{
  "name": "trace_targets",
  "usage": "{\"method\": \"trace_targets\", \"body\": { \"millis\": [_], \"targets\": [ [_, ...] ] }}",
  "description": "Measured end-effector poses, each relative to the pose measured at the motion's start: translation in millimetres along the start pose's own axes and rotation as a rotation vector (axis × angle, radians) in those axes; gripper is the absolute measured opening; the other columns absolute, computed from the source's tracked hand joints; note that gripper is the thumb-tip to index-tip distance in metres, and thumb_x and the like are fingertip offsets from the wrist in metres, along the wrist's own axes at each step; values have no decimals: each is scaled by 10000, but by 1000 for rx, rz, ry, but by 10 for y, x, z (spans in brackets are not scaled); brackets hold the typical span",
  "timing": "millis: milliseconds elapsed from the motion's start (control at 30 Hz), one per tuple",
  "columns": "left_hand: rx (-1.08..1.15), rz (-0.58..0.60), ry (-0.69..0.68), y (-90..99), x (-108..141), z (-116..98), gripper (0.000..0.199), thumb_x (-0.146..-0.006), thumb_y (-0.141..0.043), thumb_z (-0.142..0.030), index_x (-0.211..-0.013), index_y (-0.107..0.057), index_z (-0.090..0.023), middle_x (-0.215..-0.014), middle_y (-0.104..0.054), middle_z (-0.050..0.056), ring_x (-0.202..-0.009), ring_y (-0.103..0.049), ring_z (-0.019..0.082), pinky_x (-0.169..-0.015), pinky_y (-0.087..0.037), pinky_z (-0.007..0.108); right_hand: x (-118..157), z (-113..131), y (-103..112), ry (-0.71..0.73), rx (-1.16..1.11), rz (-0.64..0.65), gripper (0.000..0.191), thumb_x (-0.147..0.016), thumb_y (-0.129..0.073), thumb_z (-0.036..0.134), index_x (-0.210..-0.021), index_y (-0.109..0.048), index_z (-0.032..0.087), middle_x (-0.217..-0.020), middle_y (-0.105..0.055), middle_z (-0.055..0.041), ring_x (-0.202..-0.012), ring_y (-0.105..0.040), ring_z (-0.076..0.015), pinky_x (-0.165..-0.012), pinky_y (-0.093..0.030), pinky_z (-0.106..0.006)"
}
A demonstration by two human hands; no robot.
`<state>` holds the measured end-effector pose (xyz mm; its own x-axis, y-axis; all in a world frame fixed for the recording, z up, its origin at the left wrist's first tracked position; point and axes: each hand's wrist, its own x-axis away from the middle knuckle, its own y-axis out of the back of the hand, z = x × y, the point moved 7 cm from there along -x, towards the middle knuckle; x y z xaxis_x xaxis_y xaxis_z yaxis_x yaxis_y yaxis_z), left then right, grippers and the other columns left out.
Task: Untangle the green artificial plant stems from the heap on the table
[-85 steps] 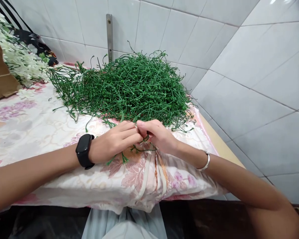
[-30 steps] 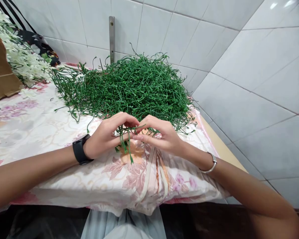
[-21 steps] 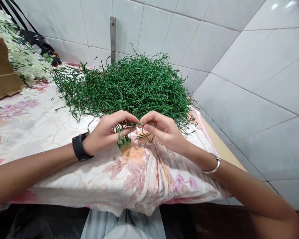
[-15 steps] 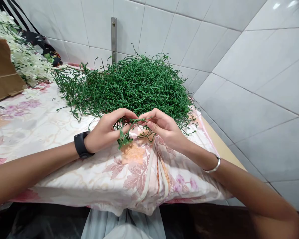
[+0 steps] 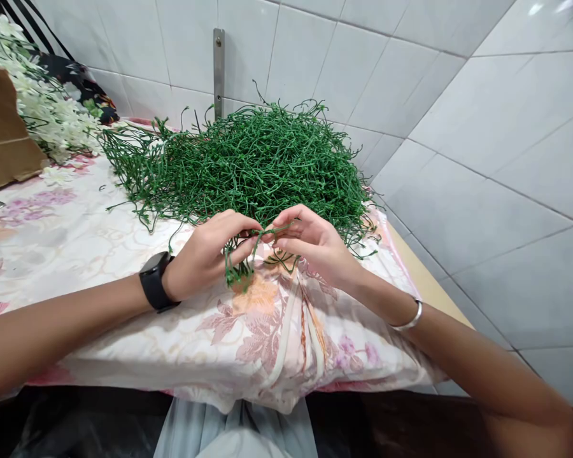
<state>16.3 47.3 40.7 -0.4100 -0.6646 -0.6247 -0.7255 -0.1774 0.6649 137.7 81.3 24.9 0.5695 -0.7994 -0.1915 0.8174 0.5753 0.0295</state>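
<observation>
In front of a big heap of green artificial stems [image 5: 277, 159], my two hands meet at their fingertips. My left hand [image 5: 214, 245] pinches a green plastic stem [image 5: 239, 270] whose small branching ends dangle below the fingers. My right hand [image 5: 322, 248] has its thumb and fingers around the thin tip of the same stem, which pokes out past the index finger. Whether the right fingers press on it is hard to see. Below the right fingers another green sprig [image 5: 281, 259] rests on the flowered cloth [image 5: 258, 331].
White artificial flowers [image 5: 60, 121] lie at the back left beside a brown cardboard piece [image 5: 9, 133]. Behind the heap a metal strip [image 5: 218, 73] is fixed to the tiled wall [image 5: 305, 51]. Another tiled wall closes the right side.
My left hand has rolled slightly, its fingers now closer over the stem. My right thumb and fingers have parted a little. The dangling branch ends have shifted slightly.
</observation>
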Motion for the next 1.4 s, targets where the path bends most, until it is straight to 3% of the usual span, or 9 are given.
{"method": "trace_targets", "body": {
  "millis": [167,300,567,733,933,1133,1400],
  "targets": [
    [-115,-30,-153,-26,37,-109,169,-818,-471,-169,-961,-551,-128,-821,-624,55,-737,-540,140,-669,-403,257,13,2,-41,26,204,49,252,-679,-641,178,-879,-487,174,-883,-535,-6,-812,-532,-85,-738,-453,-236],
    [-154,-27,-196,-28,61,-155,202,-822,-466,-165,-1005,-544,-130,-785,-628,49,-717,-545,143,-670,-401,266,19,31,-24,72,290,24,213,-688,-639,224,-842,-506,164,-840,-541,-1,-787,-516,-81,-736,-428,-229],
    [-189,-5,-185,-65,97,-158,146,-819,-473,-170,-937,-538,-115,-789,-615,47,-743,-539,145,-683,-406,259,50,40,-101,116,448,37,125,-750,-534,165,-871,-503,155,-846,-535,-14,-781,-508,-90,-733,-428,-243],
    [-171,-1,-178,-60,82,-171,129,-822,-464,-175,-910,-533,-111,-797,-616,56,-740,-549,145,-688,-412,263,79,-8,-108,98,487,-16,96,-770,-524,218,-835,-483,162,-797,-513,0,-711,-503,-75,-638,-427,-204],
    [-162,-31,-171,-26,74,-193,93,-812,-480,-171,-873,-536,-128,-778,-625,44,-720,-551,141,-666,-413,256,109,84,-124,185,654,-55,105,-738,-519,148,-836,-483,159,-802,-542,1,-755,-515,-82,-704,-415,-212],
    [-117,-16,-153,-28,77,-223,110,-798,-483,-122,-897,-528,-118,-760,-604,37,-695,-514,132,-652,-392,256,132,175,-137,276,814,-98,140,-663,-511,73,-773,-472,151,-728,-507,23,-668,-472,-64,-630,-378,-187],
    [-51,17,-161,-23,49,-177,252,-815,-456,-121,-1058,-509,-169,-796,-599,31,-711,-488,130,-660,-365,260,112,166,-122,253,767,-70,152,-721,-456,62,-840,-493,150,-765,-532,15,-707,-498,-63,-669,-396,-189]
  ]
}}
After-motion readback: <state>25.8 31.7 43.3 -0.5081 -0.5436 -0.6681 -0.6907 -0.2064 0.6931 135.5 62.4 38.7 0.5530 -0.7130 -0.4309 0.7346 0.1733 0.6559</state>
